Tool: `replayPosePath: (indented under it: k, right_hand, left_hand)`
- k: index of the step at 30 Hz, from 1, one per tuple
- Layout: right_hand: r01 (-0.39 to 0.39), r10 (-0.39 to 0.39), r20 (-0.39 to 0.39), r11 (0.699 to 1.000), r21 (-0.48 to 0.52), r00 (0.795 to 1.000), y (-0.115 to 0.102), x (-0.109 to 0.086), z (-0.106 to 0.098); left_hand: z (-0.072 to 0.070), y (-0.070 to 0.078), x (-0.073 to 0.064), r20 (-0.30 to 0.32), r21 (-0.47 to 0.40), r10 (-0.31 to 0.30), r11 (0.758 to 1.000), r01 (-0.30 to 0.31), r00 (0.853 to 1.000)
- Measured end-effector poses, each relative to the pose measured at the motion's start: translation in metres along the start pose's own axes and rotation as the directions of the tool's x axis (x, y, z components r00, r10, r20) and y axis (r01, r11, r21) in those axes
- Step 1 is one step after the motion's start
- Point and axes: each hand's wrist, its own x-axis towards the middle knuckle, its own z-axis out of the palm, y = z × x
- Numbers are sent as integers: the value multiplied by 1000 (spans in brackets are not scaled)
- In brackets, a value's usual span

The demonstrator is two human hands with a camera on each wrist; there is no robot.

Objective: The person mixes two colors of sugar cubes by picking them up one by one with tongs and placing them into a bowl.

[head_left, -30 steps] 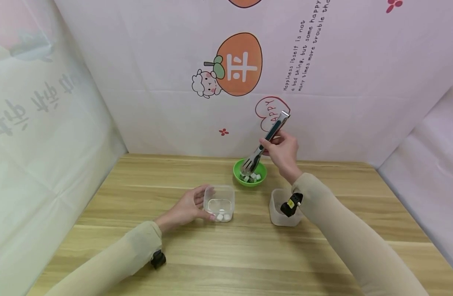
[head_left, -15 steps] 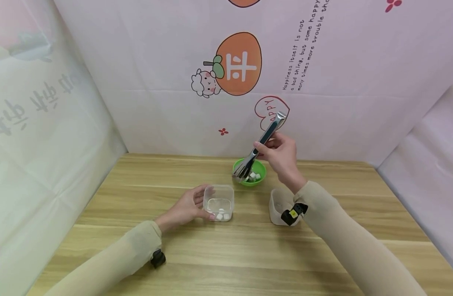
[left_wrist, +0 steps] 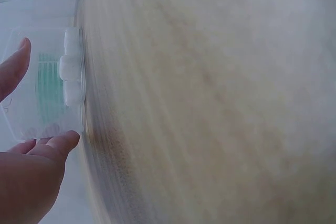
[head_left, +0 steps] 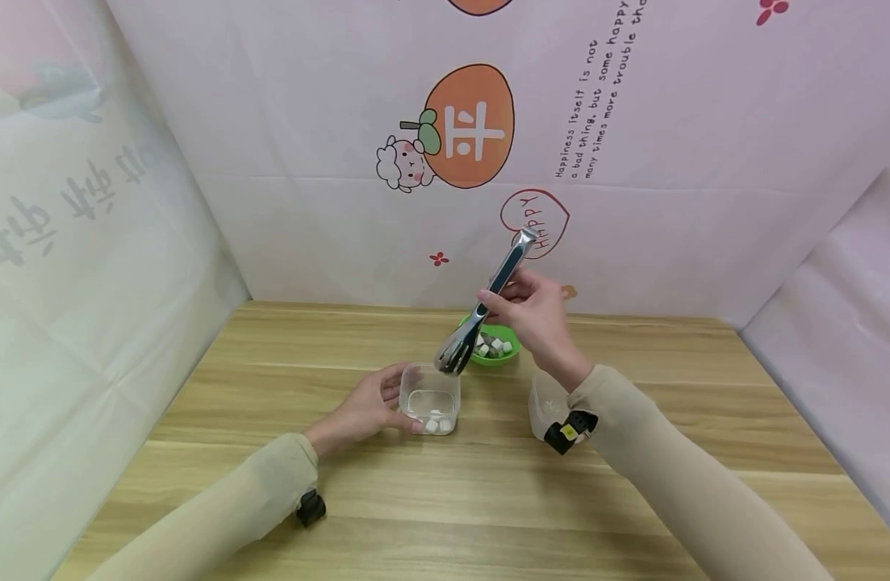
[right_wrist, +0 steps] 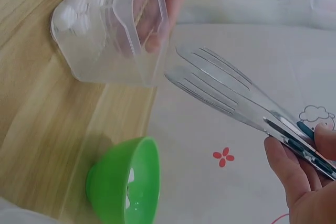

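My left hand [head_left: 361,410] holds a clear plastic container [head_left: 450,391] from its left side, thumb at the front and fingers behind. Several white cubes [left_wrist: 72,67] lie on its bottom. In my right hand [head_left: 542,321] is a pair of metal tongs [head_left: 504,270] with dark green grips, gripped between thumb and fingers. The slotted tong ends slant down over the container's back rim in the head view. Nothing shows between them in the right wrist view. Behind them, a green bowl [right_wrist: 118,182] contains several white and greyish cubes [head_left: 494,347].
A second clear container [head_left: 542,403] stands to the right, partly hidden by my right wrist and its black camera [head_left: 571,432]. The wooden table [head_left: 445,516] meets a printed cloth wall [head_left: 328,242] close behind the bowl.
My right hand has carried the tongs from inside the green bowl leftward and toward me, to the held container's rim. The left hand and container have stayed in place.
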Motion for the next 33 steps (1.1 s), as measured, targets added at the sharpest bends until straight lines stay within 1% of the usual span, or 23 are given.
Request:
replayPosePath:
  k: [9,12,18,23,27,30,33]
  right_hand:
    - [8,-6,70,1000,-25,998,6,-5,14]
    - [5,-1,86,998,-55,996,9,-8,21]
    - [32,-19,110,993,-118,994,19,-13,31]
    - [25,-7,121,988,-151,993,25,-15,37]
    - [20,8,129,977,-214,992,29,-17,40]
    - [34,3,137,963,-266,991,31,-19,41]
    - [55,-12,146,954,-295,989,33,-20,42]
  left_hand:
    - [0,1,1,-12,9,-5,1000,5,1000]
    - [0,1,1,-6,2,0,1000,0,1000]
    - [0,2,0,-3,15,1,1000,-1,1000]
    - [0,2,0,-3,13,4,1000,-4,1000]
    - [-1,1,-1,7,7,5,1000,-5,1000]
    - [-1,0,0,11,7,2,1000,-2,1000]
    - [0,0,0,9,10,-1,1000,1,1000]
